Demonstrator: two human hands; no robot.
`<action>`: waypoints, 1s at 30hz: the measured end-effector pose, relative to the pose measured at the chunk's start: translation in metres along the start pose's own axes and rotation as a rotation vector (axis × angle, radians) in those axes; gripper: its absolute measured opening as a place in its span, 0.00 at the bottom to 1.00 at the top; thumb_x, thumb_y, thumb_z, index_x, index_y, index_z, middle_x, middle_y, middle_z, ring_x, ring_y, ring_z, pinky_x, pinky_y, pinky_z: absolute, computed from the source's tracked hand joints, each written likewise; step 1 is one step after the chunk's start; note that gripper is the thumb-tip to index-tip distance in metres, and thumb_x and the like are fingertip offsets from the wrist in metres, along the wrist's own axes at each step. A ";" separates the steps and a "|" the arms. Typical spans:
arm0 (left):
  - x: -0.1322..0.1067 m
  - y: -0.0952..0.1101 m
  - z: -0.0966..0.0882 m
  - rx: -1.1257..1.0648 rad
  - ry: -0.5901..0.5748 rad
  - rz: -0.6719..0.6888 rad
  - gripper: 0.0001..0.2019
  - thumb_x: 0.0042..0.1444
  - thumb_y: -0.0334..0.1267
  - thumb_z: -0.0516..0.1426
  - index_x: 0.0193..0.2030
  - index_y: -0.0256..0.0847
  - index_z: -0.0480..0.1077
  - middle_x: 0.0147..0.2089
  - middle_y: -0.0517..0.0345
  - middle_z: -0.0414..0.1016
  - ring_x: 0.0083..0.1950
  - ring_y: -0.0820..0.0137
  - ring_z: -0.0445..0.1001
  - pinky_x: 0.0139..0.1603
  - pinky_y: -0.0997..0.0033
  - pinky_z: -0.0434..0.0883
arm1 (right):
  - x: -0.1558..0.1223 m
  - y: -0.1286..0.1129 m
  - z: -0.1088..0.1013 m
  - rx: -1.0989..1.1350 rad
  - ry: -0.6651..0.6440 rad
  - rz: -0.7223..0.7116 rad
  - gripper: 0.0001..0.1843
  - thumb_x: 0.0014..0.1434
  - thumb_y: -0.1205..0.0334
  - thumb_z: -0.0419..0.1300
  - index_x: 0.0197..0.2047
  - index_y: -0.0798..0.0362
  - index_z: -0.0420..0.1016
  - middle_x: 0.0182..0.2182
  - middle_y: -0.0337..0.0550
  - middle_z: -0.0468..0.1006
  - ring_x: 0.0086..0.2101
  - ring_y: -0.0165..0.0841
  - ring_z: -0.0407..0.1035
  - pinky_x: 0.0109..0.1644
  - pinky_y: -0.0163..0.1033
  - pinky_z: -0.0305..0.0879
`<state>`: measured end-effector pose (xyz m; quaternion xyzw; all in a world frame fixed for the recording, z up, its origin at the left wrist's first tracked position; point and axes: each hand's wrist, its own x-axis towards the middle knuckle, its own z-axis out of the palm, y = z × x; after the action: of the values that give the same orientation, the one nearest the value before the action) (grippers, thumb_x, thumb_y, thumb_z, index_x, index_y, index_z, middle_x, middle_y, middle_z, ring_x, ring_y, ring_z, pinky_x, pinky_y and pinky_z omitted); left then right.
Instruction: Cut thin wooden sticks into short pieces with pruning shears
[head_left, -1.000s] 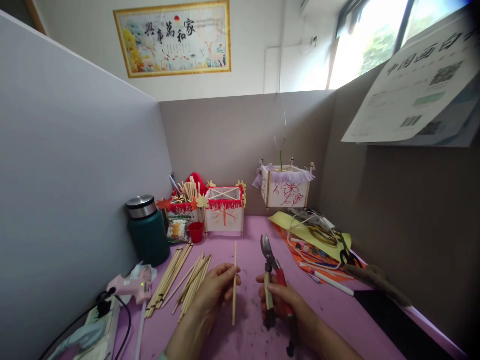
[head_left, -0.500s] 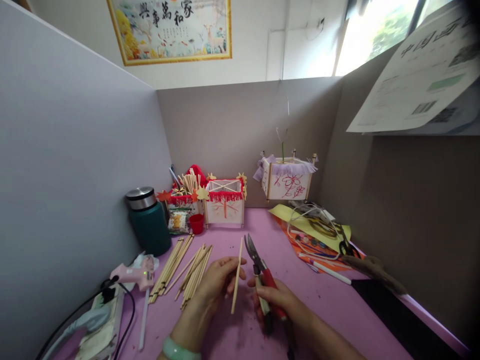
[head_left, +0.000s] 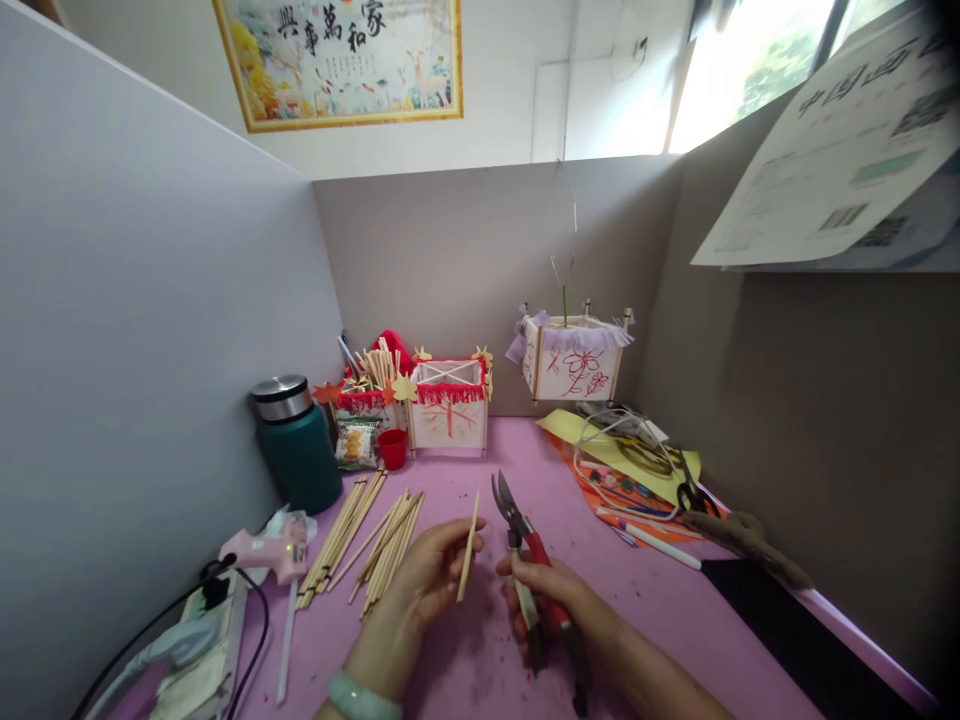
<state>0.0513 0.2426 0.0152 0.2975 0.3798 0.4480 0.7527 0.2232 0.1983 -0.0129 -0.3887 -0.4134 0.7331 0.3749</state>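
Between the fingertips of my left hand (head_left: 431, 570) is a thin wooden stick (head_left: 469, 548), held nearly upright with a slight tilt. My right hand (head_left: 559, 595) grips pruning shears (head_left: 536, 545) with red and pale handles; their metal blades point up and away, a little apart at the tips. Stick and blades do not touch. Just left of my left hand lies a loose pile of wooden sticks (head_left: 394, 545). Farther left is a row of sticks with dark-marked ends (head_left: 341, 540).
A teal bottle (head_left: 298, 455), pink glue gun (head_left: 270, 552) and power strip (head_left: 202, 650) stand at left. Behind are a red cup (head_left: 392, 450) and a fringed paper lantern (head_left: 450, 420). Another lantern (head_left: 577, 365) hangs at right above yellow paper (head_left: 675, 470), cables and scissors (head_left: 694, 495).
My left hand has shifted slightly left and down with the stick, which is farther from the blades. The right hand and shears have barely moved.
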 end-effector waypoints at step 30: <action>0.002 -0.007 -0.005 0.173 0.007 0.174 0.17 0.42 0.46 0.66 0.33 0.38 0.68 0.19 0.68 0.66 0.13 0.84 0.54 0.14 0.81 0.51 | -0.003 -0.003 0.002 -0.014 0.001 0.029 0.22 0.52 0.44 0.58 0.38 0.56 0.70 0.21 0.39 0.71 0.20 0.31 0.66 0.25 0.37 0.64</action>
<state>0.0513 0.2418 0.0062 0.3916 0.3922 0.4781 0.6813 0.2235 0.1967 -0.0089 -0.3978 -0.4126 0.7354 0.3616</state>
